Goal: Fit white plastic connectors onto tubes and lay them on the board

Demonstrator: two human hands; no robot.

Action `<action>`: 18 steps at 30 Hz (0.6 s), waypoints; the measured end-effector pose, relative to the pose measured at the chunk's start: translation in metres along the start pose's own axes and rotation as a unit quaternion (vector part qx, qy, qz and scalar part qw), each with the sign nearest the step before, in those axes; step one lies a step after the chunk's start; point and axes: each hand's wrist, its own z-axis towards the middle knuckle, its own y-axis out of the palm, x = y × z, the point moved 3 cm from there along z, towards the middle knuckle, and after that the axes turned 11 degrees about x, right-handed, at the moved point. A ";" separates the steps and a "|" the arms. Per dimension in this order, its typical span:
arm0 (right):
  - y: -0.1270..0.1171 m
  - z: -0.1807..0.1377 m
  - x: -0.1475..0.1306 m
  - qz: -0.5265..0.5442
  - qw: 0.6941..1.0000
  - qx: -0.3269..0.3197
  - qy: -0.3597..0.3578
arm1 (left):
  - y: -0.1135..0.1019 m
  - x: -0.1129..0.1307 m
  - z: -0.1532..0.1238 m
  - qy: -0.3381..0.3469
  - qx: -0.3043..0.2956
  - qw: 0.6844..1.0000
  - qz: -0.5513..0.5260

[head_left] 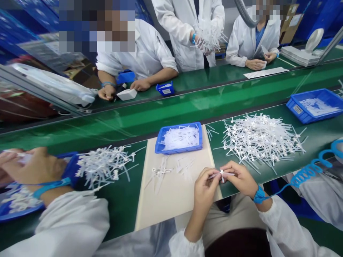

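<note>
Left hand and right hand meet just past the right edge of a tan board, both with fingertips pinched together on a small white piece with clear strips sticking out of it. From where I stand, the piece is held up between them, near the front edge of the green worktop; which finger grips which strip is too small to tell.

I'd judge the step in hand to be seating a strip in that white piece. The next move seems to call for a steady hold with the left while the right presses or draws the strip straight, without bending it.

Loose strips lie on the board, in front of a blue tray filled with more. Beyond the right hand spreads a big heap of strip-bearing parts. Over to the left, a co-worker's hand is busy above another blue container.
</note>
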 end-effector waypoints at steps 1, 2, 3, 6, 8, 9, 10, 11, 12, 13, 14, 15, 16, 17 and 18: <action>0.000 0.000 0.000 0.001 1.000 -0.001 0.000 | 0.000 0.001 0.000 0.001 0.000 1.000 0.000; 0.000 0.000 0.000 0.002 1.000 -0.002 0.000 | 0.000 0.002 0.000 0.002 0.001 1.000 0.001; 0.000 0.000 0.000 0.002 1.000 -0.002 -0.001 | 0.000 0.002 0.000 0.004 0.001 1.000 0.002; 0.000 0.000 0.000 0.002 1.000 -0.003 -0.001 | 0.000 0.005 -0.001 0.009 0.003 1.000 0.009; 0.000 0.000 0.000 0.001 1.000 -0.004 -0.001 | -0.001 0.007 -0.001 0.012 0.006 1.000 0.014; 0.000 0.000 0.001 0.000 1.000 -0.005 0.000 | -0.001 0.008 -0.002 0.014 0.007 1.000 0.017; 0.000 -0.001 0.001 -0.002 1.000 -0.006 0.001 | -0.001 0.009 -0.002 0.014 0.007 1.000 0.019; -0.001 -0.001 0.001 -0.005 1.000 -0.006 0.001 | -0.001 0.010 -0.002 0.014 0.006 1.000 0.020; -0.001 -0.001 0.000 -0.010 1.000 -0.006 0.001 | -0.001 0.010 -0.002 0.014 0.005 1.000 0.020; -0.001 -0.002 0.000 -0.015 1.000 -0.005 0.000 | -0.002 0.011 -0.002 0.014 0.003 1.000 0.018; -0.002 -0.002 0.000 -0.022 1.000 -0.003 -0.003 | -0.002 0.012 -0.002 0.015 0.001 1.000 0.015; -0.002 -0.002 -0.001 -0.032 0.999 -0.003 -0.008 | -0.002 0.012 -0.001 0.015 -0.002 1.000 0.013; -0.003 -0.002 -0.002 -0.043 0.999 -0.002 -0.013 | -0.002 0.013 -0.001 0.014 -0.004 1.000 0.012; -0.004 -0.002 -0.003 -0.056 0.998 -0.002 -0.020 | -0.003 0.013 -0.001 0.012 -0.005 1.000 0.013; -0.004 -0.003 -0.003 -0.069 0.997 -0.003 -0.027 | -0.003 0.013 -0.001 0.010 -0.006 1.000 0.015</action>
